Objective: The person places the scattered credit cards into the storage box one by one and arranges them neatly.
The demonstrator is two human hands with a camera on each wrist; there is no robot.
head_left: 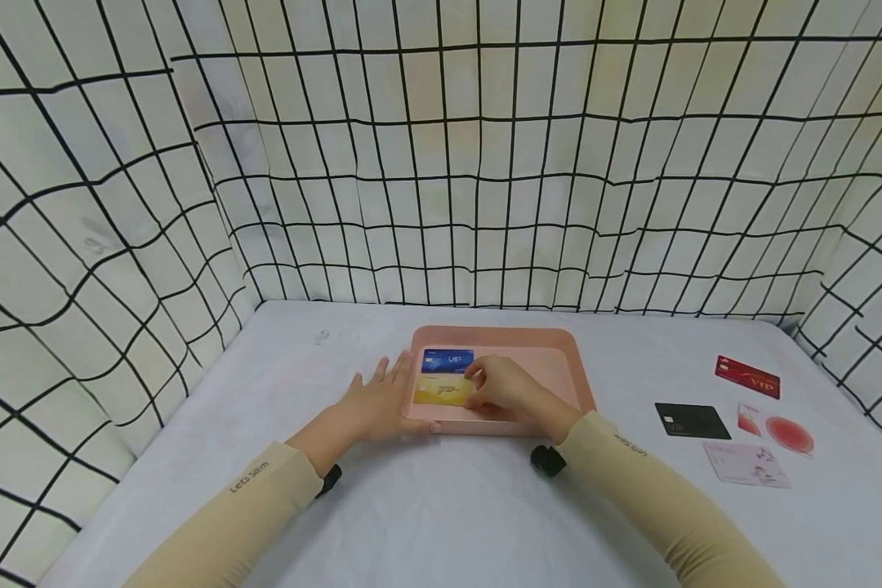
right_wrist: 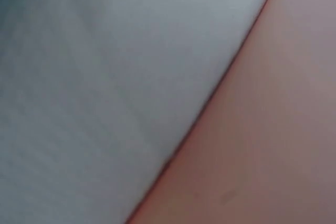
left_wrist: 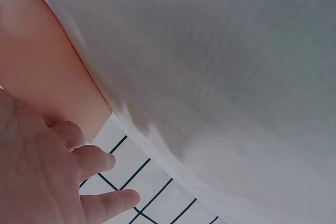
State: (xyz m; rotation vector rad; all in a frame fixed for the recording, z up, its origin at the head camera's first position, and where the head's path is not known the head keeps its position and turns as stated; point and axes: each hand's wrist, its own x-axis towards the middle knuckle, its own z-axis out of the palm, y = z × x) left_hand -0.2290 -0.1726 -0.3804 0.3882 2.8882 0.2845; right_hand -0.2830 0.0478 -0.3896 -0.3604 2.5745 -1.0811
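Note:
A pink tray point(head_left: 514, 335) lies on the table. Inside it, at the left, a blue VIP card point(head_left: 447, 360) is just above a yellow card point(head_left: 441, 390) in the head view. My right hand point(head_left: 507, 385) reaches over the tray's front edge and pinches the yellow card at its right end with thumb and fingers. My left hand point(head_left: 378, 402) rests against the tray's left side, fingers spread, thumb along the front edge. The left wrist view shows its fingers beside the tray wall point(left_wrist: 58, 72). In the right wrist view only the tray's side point(right_wrist: 262, 129) and white cloth appear.
To the right on the white-covered table point(head_left: 441, 514) lie a red VIP card point(head_left: 748, 377), a black VIP card point(head_left: 692, 420), a white card with a red circle point(head_left: 788, 434) and a pale pink card point(head_left: 746, 465). Black netting point(head_left: 478, 175) stands behind and at both sides.

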